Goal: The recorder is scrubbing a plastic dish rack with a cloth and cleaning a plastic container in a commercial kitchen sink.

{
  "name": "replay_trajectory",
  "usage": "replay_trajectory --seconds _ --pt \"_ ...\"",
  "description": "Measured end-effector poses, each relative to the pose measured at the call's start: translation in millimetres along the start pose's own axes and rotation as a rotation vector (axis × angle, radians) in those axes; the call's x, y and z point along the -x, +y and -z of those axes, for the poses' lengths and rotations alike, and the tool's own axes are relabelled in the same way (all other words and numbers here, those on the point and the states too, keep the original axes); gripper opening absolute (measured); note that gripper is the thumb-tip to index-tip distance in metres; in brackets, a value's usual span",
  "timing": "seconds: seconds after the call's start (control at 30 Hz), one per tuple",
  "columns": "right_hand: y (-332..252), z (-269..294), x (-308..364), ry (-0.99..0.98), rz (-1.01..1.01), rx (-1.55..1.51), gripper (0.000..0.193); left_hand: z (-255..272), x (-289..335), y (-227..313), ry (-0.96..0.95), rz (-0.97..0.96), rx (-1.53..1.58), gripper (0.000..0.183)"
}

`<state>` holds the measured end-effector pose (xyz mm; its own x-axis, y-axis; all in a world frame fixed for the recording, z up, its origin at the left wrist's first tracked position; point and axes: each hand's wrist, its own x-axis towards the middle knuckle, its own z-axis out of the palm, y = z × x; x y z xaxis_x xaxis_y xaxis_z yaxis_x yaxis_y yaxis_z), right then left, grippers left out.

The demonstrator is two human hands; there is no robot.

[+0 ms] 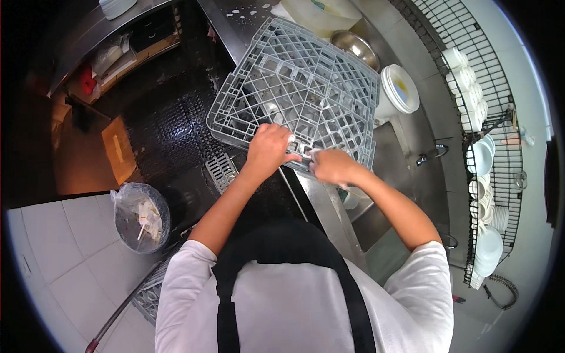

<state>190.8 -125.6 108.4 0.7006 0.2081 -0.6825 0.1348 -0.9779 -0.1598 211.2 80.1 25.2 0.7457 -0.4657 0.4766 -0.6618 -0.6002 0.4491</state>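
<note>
Largest in view: the wearer's white shirt and black apron, both cut off by the lower edge. At right we note a wire shelf holding white crockery, its outer parts bent by the fisheye rim. The grey lattice rack lies upper centre, on the metal counter; paler shapes show through its grid, but we cannot name them. The steel sink, right of centre, is partly covered by the right forearm. A bag-lined bin stands at left; its mixed contents are hard to sort. Just beside the rack, upper right of centre, sit a white tub and a steel bowl, the latter partly hidden by the rack.

Left hand, centre: fingers bent onto the rack's near edge, thumb spread apart; whether it grips or only presses, we cannot tell. Right hand, just beside it: fingers closed around a pale scrap, possibly cloth, mostly hidden by the fingers.
</note>
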Motion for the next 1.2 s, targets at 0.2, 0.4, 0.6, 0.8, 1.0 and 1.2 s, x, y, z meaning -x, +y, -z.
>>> replay_trajectory --seconds 0.2,0.4,0.6,0.8,1.0,1.2 --pt "-2.6 -16.8 -19.0 -0.179 -0.117 -1.236 0.020 -8.3 1.9 -4.8 0.012 0.006 -0.017 0.053" --pt "18.0 -3.1 24.6 0.241 0.185 0.205 0.020 1.1 1.9 -4.7 0.007 0.019 0.030 0.054" --pt "24.3 9.7 -0.2 0.312 0.377 0.624 0.018 1.4 -2.2 -0.9 -0.018 0.024 0.055 0.058" --pt "6.8 8.6 -5.8 0.103 0.291 0.842 0.017 3.2 1.2 -8.3 -0.038 0.032 0.044 0.054" --pt "54.9 18.3 47.0 0.192 0.211 0.430 0.023 3.6 0.5 -4.8 -0.050 -0.014 -0.031 0.051" --pt "54.7 10.2 32.2 0.323 0.165 0.161 0.031 7.6 -1.5 -0.9 -0.082 0.041 0.021 0.053"
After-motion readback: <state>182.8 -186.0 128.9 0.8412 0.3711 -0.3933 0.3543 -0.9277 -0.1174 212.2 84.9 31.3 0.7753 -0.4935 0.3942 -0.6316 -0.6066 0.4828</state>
